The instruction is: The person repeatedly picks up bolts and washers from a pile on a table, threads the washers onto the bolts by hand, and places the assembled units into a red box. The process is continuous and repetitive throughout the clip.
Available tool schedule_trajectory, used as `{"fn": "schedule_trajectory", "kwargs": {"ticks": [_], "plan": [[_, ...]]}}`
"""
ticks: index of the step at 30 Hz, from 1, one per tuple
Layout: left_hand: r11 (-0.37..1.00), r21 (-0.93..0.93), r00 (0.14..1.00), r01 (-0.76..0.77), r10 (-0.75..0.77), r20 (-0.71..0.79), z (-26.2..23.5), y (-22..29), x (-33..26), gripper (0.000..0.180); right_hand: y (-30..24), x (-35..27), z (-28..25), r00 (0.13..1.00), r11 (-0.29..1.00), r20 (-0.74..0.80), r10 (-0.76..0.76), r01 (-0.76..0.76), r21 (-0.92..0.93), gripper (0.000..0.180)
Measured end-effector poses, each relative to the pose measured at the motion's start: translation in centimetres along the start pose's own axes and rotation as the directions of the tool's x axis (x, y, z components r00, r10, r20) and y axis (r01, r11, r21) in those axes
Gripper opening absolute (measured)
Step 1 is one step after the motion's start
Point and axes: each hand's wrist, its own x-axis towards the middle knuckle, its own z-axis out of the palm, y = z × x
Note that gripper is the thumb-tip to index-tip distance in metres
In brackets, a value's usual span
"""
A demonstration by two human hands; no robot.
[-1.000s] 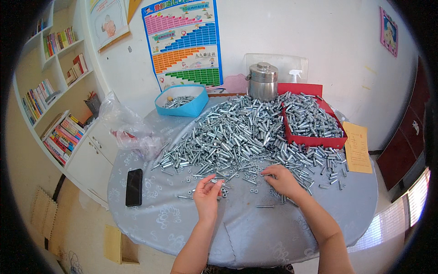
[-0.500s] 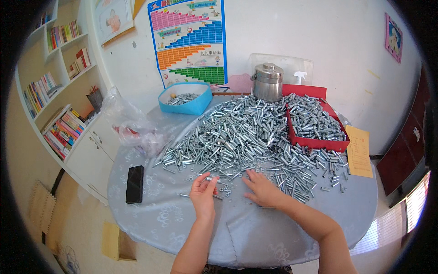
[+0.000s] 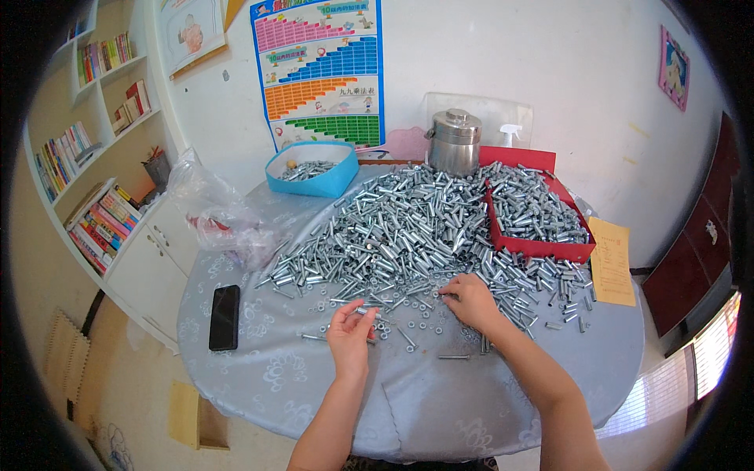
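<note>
A big heap of silver metal bolts and sleeves (image 3: 408,224) covers the far half of the table. At its near edge, my left hand (image 3: 349,337) is closed, with a silver bolt (image 3: 366,312) held between thumb and fingers. Another bolt (image 3: 312,337) lies on the cloth beside that hand. My right hand (image 3: 473,304) reaches into the heap's front edge, fingertips drawn together in a pinch; what they hold is too small to tell. Between the hands lie small nuts (image 3: 422,325), a loose bolt (image 3: 408,339) and, nearer me, another bolt (image 3: 454,357).
A red box (image 3: 542,247) full of metal parts sits at the right, near a steel canister (image 3: 455,145) and a yellow paper (image 3: 611,263). A blue box (image 3: 318,184), plastic bag (image 3: 228,228) and black phone (image 3: 225,318) are leftward on the grey tablecloth (image 3: 267,385).
My right hand has shifted right and away from me to the heap, its spread fingers now pinched. Loose bolts it had covered are visible. The left hand keeps its bolt.
</note>
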Motion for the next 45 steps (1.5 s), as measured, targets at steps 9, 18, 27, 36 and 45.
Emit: {"fn": "schedule_trajectory", "kwargs": {"ticks": [9,18,27,36,45], "plan": [[0.999,-0.003,0.999,0.032,-0.032,0.007,0.2,0.3,-0.3,0.025,-0.5,-0.6,0.0,0.987,0.985,0.02,-0.16,0.159,0.069,0.02],[0.997,0.016,0.996,0.074,-0.075,0.046,0.3,-0.3,-0.4,0.023,-0.3,0.4,0.4,0.996,0.996,0.025,-0.089,0.088,0.025,0.013],[0.987,0.022,0.984,0.16,-0.161,0.07,0.4,-0.3,-0.8,0.021,-1.5,-0.8,-0.5,0.996,0.992,-0.006,-0.091,0.091,0.086,0.012],[0.944,-0.044,0.942,0.326,-0.321,0.096,0.5,-1.3,-1.0,0.019,-5.4,-2.0,-0.8,0.909,0.382,0.367,0.197,-0.416,0.826,0.015],[0.894,-0.083,0.891,0.441,-0.424,0.161,0.5,-1.6,-1.2,0.018,-5.8,-2.3,-0.3,0.999,0.754,0.034,0.008,-0.028,0.657,0.019]]}}
